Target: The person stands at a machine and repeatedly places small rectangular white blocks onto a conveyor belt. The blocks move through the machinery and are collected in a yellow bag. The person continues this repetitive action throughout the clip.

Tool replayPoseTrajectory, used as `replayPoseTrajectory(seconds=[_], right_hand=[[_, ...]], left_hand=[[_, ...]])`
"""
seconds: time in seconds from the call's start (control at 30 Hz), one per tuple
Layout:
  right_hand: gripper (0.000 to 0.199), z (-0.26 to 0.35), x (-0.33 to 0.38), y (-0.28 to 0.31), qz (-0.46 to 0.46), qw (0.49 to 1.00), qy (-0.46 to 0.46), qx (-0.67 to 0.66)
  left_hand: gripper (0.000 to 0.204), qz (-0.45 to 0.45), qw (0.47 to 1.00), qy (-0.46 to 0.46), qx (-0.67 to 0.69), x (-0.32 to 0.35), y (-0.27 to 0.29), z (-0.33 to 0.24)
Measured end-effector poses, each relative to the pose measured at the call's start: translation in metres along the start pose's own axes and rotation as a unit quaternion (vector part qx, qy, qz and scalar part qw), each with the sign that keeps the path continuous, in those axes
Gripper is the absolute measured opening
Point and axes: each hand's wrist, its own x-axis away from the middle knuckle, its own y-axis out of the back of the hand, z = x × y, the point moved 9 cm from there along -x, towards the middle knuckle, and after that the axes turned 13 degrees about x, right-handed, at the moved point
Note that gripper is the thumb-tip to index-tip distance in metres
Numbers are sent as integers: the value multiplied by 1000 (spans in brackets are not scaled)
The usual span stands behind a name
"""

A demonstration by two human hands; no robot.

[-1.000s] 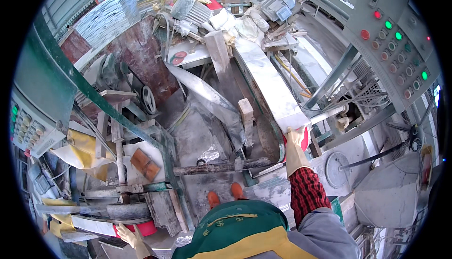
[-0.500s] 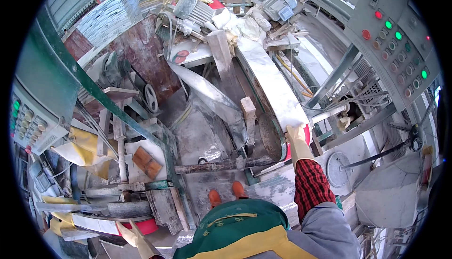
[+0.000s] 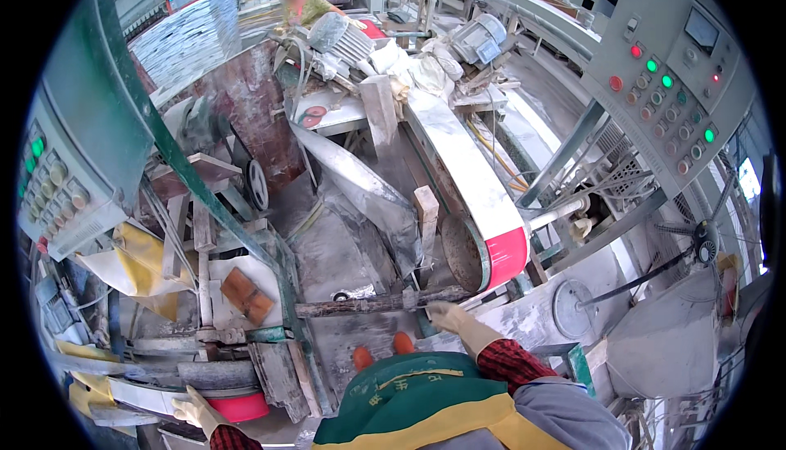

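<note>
My left hand (image 3: pixel 196 411), in a cream rubber glove, rests with stretched fingers at the edge of a narrow white-topped conveyor (image 3: pixel 131 393) with a red curved end (image 3: pixel 239 407). My right hand (image 3: pixel 460 325), gloved alike, hangs empty with fingers extended, just beyond my green and yellow apron (image 3: pixel 426 397). It is apart from the larger white-topped conveyor (image 3: pixel 463 163), whose curved red end (image 3: pixel 508 255) lies ahead and to its right. A rough wooden bar (image 3: pixel 385 303) crosses just left of that hand.
Button panels stand at right (image 3: pixel 655 114) and left (image 3: pixel 57 184). A green post (image 3: pixel 196 196) slants past the left side. A curved metal sheet (image 3: pixel 360 171) and wooden post (image 3: pixel 426 217) stand mid-view. Farther off, a person (image 3: pixel 307 8) stands behind motors (image 3: pixel 340 38).
My right hand has left the red end of the larger conveyor and drawn back left toward my body. My left hand has slid left off the red part onto the white. The view has shifted.
</note>
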Motion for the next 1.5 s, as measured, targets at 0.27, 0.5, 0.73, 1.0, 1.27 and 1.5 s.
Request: replayPoseTrajectory(seconds=[0.27,0.5,0.73,1.0,1.27,1.5], right_hand=[[49,-95,14,-36,69,983,-165,50],[47,-47,-32,-82,50,995,-26,-79],[53,163,-14,-111,227,910,57,-343],[73,274,25,-15,18,875,225,-429],[81,63,16,128,-375,765,121,-510],[87,-65,38,198,-502,747,-104,-424]], left_hand=[[66,-1,990,-138,-22,31,1,11],[76,33,975,-214,57,143,-2,7],[80,440,791,-97,415,306,-38,-136],[81,514,609,-509,325,407,8,-281],[54,328,851,-391,121,164,1,-179],[65,65,949,-303,61,35,-8,53]])
